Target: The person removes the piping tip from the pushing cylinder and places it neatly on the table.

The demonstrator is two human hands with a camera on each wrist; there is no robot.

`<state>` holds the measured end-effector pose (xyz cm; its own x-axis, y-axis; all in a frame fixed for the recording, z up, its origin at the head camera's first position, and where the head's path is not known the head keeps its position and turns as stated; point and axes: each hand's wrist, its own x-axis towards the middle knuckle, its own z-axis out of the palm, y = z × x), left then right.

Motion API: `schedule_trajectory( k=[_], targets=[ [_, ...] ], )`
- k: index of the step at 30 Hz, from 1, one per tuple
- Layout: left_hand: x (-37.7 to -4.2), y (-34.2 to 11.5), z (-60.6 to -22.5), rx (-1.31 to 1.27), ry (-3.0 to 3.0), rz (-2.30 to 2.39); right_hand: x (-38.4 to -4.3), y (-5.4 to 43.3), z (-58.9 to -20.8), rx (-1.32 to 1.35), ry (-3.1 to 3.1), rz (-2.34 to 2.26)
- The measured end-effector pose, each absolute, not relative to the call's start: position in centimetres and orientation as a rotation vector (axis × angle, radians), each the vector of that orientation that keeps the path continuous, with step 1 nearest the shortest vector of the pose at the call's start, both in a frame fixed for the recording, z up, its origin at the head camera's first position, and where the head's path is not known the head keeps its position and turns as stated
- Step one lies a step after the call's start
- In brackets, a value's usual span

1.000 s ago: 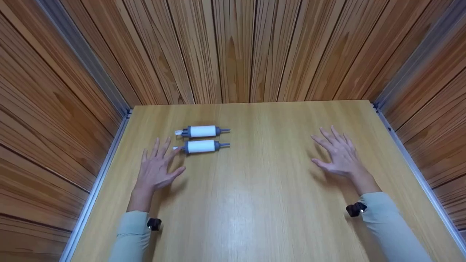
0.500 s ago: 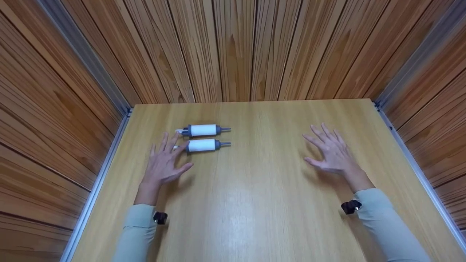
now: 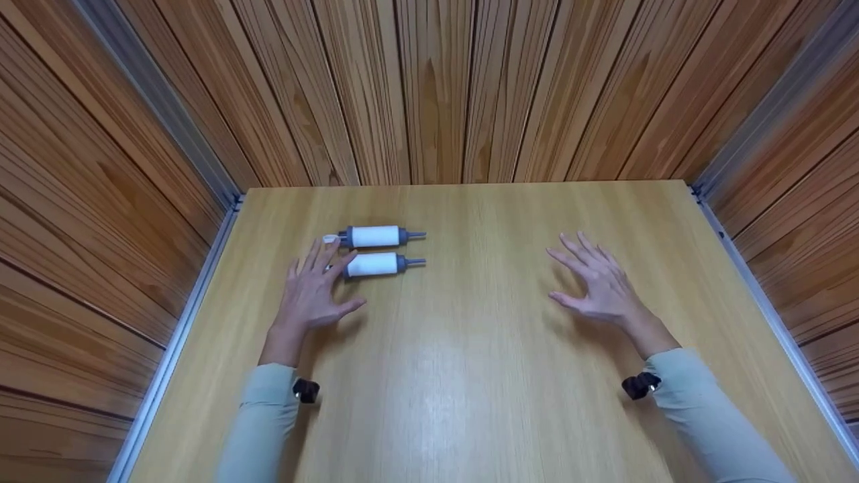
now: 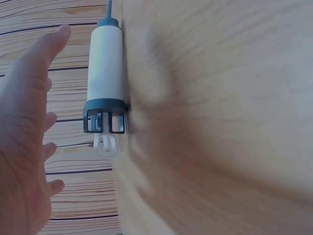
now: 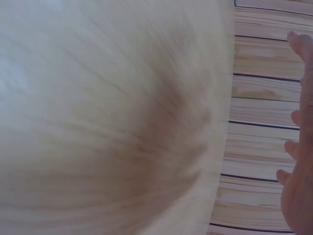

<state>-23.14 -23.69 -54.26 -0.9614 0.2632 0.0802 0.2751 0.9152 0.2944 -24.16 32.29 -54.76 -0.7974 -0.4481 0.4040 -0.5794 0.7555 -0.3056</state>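
Two white cylinders with dark grey-blue ends lie parallel on the table at the back left. Each has a thin rod at its right end. The far cylinder (image 3: 376, 236) shows a white loop at its left end. Over the left end of the near cylinder (image 3: 373, 264), my left hand (image 3: 312, 295) hovers with fingers spread, hiding that end. In the left wrist view one cylinder (image 4: 105, 66) shows its slotted dark cap and white loop, apart from the hand. My right hand (image 3: 600, 285) hovers above the table's right side with fingers spread, holding nothing.
The light wood table (image 3: 470, 389) fills the space between the hands. Wood-plank walls (image 3: 436, 94) rise behind and at both sides, with metal rails (image 3: 758, 282) along the table's edges. A small black camera sits on each wrist.
My left hand has moved right and forward, now over the cylinders' left ends. The right hand has shifted left, toward the middle. Both cylinders lie as before.
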Motion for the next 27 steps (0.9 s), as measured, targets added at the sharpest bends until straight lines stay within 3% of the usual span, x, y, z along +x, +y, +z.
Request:
schedule_trajectory(
  k=[11, 27],
  targets=[
    [-24.4, -22.9, -55.9, -0.441, -2.846, -0.859, -23.2, 30.3, -56.2, 0.710, -2.558, 1.178],
    [-25.8, -21.6, -56.8, -0.364, -2.775, -1.030, -22.6, 28.9, -56.2, 0.754, -2.395, 1.612]
  ],
)
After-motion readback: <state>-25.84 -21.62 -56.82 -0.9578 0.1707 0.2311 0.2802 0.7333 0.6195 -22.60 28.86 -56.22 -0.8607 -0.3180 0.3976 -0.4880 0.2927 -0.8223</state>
